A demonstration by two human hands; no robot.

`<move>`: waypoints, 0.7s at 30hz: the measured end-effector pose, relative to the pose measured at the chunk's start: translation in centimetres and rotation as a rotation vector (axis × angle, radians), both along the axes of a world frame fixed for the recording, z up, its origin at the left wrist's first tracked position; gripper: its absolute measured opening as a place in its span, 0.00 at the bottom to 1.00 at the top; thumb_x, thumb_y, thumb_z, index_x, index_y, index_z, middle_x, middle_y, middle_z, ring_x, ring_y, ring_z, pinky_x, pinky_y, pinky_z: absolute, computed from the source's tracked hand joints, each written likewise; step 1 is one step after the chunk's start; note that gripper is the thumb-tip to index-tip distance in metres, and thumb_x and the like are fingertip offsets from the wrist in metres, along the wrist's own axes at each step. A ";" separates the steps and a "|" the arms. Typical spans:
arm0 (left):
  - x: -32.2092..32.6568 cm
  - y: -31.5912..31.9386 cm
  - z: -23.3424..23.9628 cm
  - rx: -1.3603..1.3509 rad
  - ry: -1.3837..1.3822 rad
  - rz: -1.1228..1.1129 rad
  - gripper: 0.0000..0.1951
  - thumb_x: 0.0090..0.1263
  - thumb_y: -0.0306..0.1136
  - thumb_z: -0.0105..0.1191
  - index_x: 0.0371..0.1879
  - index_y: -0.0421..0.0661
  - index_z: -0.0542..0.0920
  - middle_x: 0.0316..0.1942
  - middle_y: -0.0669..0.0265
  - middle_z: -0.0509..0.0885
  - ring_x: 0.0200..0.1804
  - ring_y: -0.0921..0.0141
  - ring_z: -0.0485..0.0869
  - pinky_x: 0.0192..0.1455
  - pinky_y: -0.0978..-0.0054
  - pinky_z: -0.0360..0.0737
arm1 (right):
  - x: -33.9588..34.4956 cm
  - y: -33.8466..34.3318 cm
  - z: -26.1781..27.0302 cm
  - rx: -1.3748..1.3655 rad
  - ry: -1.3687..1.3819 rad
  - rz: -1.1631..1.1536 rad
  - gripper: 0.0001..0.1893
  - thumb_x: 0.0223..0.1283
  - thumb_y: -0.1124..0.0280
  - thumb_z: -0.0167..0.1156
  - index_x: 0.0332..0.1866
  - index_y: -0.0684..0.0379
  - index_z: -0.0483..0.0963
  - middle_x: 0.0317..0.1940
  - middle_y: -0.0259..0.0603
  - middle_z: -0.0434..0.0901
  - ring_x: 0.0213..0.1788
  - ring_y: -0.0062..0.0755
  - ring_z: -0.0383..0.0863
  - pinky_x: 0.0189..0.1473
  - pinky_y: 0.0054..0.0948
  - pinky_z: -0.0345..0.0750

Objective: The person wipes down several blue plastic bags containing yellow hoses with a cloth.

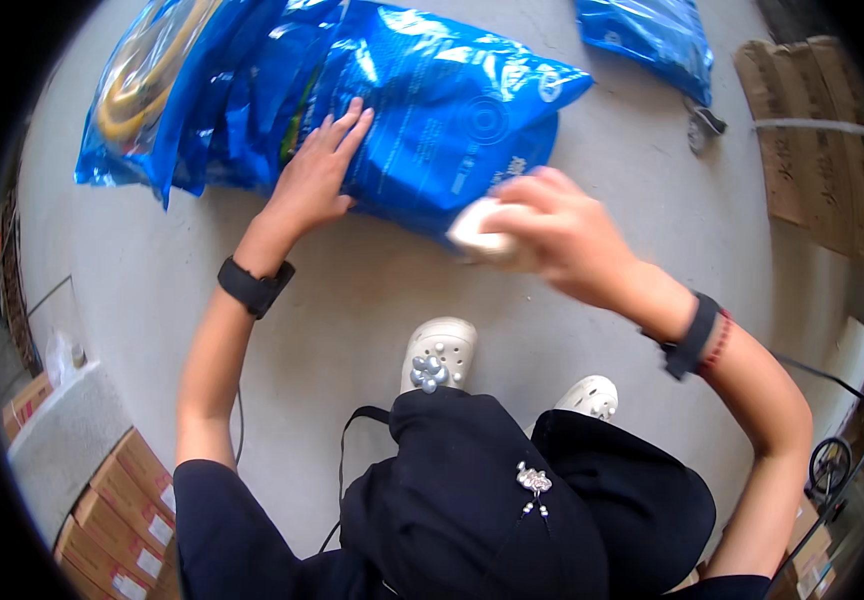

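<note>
A large blue plastic bag, printed and glossy, lies on the grey floor before me. My left hand rests on it with fingers spread, holding nothing. My right hand, a little blurred, grips a folded whitish cloth at the bag's near right corner. Whether the cloth touches the bag, I cannot tell. To the left, partly clear blue packaging with something yellow and curved inside leans against the bag.
Another blue bag lies at the top right, near a small dark and grey object. Strapped brown packages stand at the right. Cardboard boxes are stacked at the lower left. My white clogs are on the floor.
</note>
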State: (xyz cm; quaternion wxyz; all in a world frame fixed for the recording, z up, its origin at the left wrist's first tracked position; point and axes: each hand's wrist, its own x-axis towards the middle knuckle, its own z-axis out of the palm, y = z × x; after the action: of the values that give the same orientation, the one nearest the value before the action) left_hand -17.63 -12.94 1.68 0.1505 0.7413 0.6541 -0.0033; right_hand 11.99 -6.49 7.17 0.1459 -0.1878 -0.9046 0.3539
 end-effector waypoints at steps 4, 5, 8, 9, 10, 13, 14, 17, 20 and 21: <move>0.4 0.9 -0.7 0.024 0.052 -0.012 0.47 0.47 0.20 0.63 0.70 0.52 0.54 0.73 0.64 0.52 0.68 0.48 0.62 0.69 0.57 0.63 | -8.8 -3.6 -3.4 0.606 -0.013 0.267 0.16 0.44 0.66 0.62 0.44 0.48 0.75 0.51 0.37 0.73 0.56 0.39 0.71 0.47 0.42 0.76; 1.2 1.5 -1.5 0.126 -0.010 -0.013 0.44 0.49 0.19 0.59 0.70 0.52 0.56 0.72 0.65 0.54 0.67 0.49 0.63 0.68 0.58 0.64 | -10.2 -4.1 -5.9 0.679 -0.062 0.323 0.14 0.49 0.62 0.58 0.44 0.48 0.78 0.52 0.40 0.73 0.60 0.41 0.68 0.52 0.47 0.73; 1.2 1.4 -2.4 0.159 0.002 -0.024 0.47 0.45 0.15 0.60 0.70 0.52 0.56 0.72 0.65 0.55 0.69 0.53 0.62 0.69 0.62 0.64 | -11.4 -4.8 -10.0 1.024 -0.380 0.460 0.14 0.54 0.59 0.54 0.42 0.48 0.82 0.56 0.38 0.74 0.65 0.45 0.63 0.61 0.52 0.66; 1.1 1.0 -2.4 0.171 0.001 -0.021 0.47 0.45 0.15 0.60 0.69 0.53 0.57 0.72 0.66 0.55 0.68 0.54 0.62 0.68 0.62 0.64 | -11.0 -4.9 -10.6 1.111 -0.393 0.529 0.15 0.55 0.59 0.53 0.42 0.48 0.83 0.57 0.37 0.74 0.67 0.46 0.61 0.63 0.53 0.64; 0.9 0.6 -2.1 0.192 0.006 -0.006 0.47 0.45 0.15 0.61 0.69 0.53 0.57 0.72 0.67 0.56 0.68 0.54 0.63 0.68 0.62 0.64 | -10.3 -4.9 -10.4 1.051 -0.387 0.541 0.15 0.53 0.60 0.54 0.42 0.48 0.83 0.56 0.33 0.75 0.68 0.44 0.61 0.64 0.53 0.62; 0.7 0.4 -2.0 0.187 0.025 0.019 0.47 0.45 0.16 0.63 0.69 0.53 0.57 0.72 0.68 0.57 0.67 0.55 0.64 0.68 0.62 0.65 | -6.7 -4.1 -9.6 0.997 -0.297 0.579 0.13 0.53 0.62 0.54 0.38 0.51 0.84 0.49 0.31 0.80 0.61 0.38 0.68 0.62 0.44 0.65; 0.8 0.5 -2.2 0.185 0.038 0.020 0.49 0.44 0.20 0.66 0.69 0.55 0.57 0.72 0.70 0.57 0.67 0.56 0.65 0.68 0.62 0.65 | -5.1 -3.8 -9.1 0.989 -0.309 0.575 0.12 0.52 0.62 0.55 0.37 0.51 0.84 0.47 0.31 0.80 0.59 0.36 0.69 0.61 0.43 0.66; 1.4 1.0 -2.2 0.160 0.049 0.039 0.50 0.43 0.23 0.69 0.69 0.56 0.57 0.72 0.70 0.57 0.68 0.57 0.64 0.68 0.63 0.65 | -0.1 -2.8 -8.5 0.911 -0.381 0.537 0.10 0.49 0.64 0.57 0.34 0.51 0.83 0.43 0.30 0.81 0.56 0.31 0.71 0.63 0.43 0.65; 0.6 0.5 -2.5 0.206 0.091 0.018 0.52 0.40 0.29 0.72 0.69 0.56 0.57 0.72 0.71 0.57 0.65 0.55 0.68 0.65 0.62 0.68 | 5.1 -0.9 -7.1 0.654 -0.630 0.530 0.03 0.47 0.66 0.59 0.26 0.49 0.79 0.31 0.27 0.77 0.45 0.26 0.72 0.53 0.38 0.68; 0.5 0.7 -2.6 0.206 0.081 0.005 0.52 0.40 0.28 0.72 0.69 0.56 0.57 0.72 0.72 0.57 0.65 0.54 0.67 0.66 0.62 0.68 | 7.3 -0.2 -6.3 0.477 -0.659 0.403 0.02 0.46 0.65 0.60 0.25 0.48 0.78 0.28 0.27 0.75 0.43 0.28 0.72 0.48 0.37 0.70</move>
State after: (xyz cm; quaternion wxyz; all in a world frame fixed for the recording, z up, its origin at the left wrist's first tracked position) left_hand -17.14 -12.22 -0.94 0.0472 0.7503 0.6585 0.0345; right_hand 19.27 -6.65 0.89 -0.1823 -0.0717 -0.9775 0.0781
